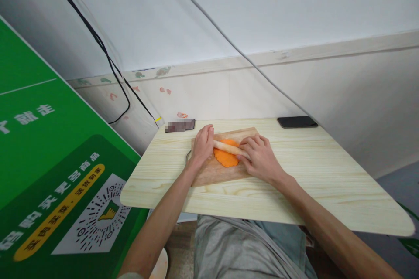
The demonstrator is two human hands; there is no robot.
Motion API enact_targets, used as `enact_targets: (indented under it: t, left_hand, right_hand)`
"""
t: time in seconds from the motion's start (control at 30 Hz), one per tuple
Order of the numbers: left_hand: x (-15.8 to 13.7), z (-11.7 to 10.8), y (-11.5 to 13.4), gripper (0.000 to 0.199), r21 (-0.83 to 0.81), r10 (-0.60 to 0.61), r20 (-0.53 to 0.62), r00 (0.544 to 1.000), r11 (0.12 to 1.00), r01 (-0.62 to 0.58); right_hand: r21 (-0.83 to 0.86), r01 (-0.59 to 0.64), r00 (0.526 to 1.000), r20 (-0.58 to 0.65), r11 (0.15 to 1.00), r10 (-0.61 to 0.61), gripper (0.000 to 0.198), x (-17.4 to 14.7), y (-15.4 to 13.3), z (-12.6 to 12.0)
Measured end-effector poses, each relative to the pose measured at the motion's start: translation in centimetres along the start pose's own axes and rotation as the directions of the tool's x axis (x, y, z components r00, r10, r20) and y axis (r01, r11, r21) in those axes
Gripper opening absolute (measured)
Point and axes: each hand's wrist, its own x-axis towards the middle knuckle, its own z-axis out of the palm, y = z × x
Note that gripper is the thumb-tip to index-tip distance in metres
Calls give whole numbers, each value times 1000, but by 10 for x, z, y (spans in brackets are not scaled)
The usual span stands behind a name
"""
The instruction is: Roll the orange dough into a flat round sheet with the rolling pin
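A pale wooden rolling pin (pixel 227 147) lies across a flattened orange sheet of dough (pixel 225 158) with uneven edges. Under the dough is a wooden cutting board (pixel 209 176), set slightly askew on the table. My left hand (pixel 203 143) is closed around the pin's left end. At the other end, my right hand (pixel 258 153) has its fingers curled over the pin, thumb on the near side. Both ends of the pin are hidden by my hands. A metal handle shows at the board's left edge.
The board rests on a light wood-grain table (pixel 327 174) against the wall. At its back edge lie a black phone (pixel 297 122) on the right and another phone-like device (pixel 188 124), partly blurred, on the left. A green printed panel (pixel 59 139) stands at the left; cables (pixel 101 43) hang along the wall.
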Motion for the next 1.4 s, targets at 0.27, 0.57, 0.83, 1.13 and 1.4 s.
enact_targets:
  t: [0.27,0.57,0.83,1.13,1.4]
  left_hand:
    - [3,-4,1,25,-26,-13,-242,970,1000,7]
    - [-15,1,13,40,45,158,294,943,983,-179]
    - [-15,1,15,41,23,171,306,937,982,-187]
    - [-13,2,16,36,-100,163,298,940,985,-139]
    - [-11,8,12,40,-311,85,275,958,951,5]
  right_hand:
    - [-50,-306,952,9,951,307,33,0,10,-2]
    - [-120,-477,876,18,870,483,32,2,5,2]
    - [-124,-450,892,-19,885,451,33,1,6,6]
    - [-148,-454,889,-18,879,457,34,1,5,8]
    - [-142,-439,898,-29,887,440,35,2,5,8]
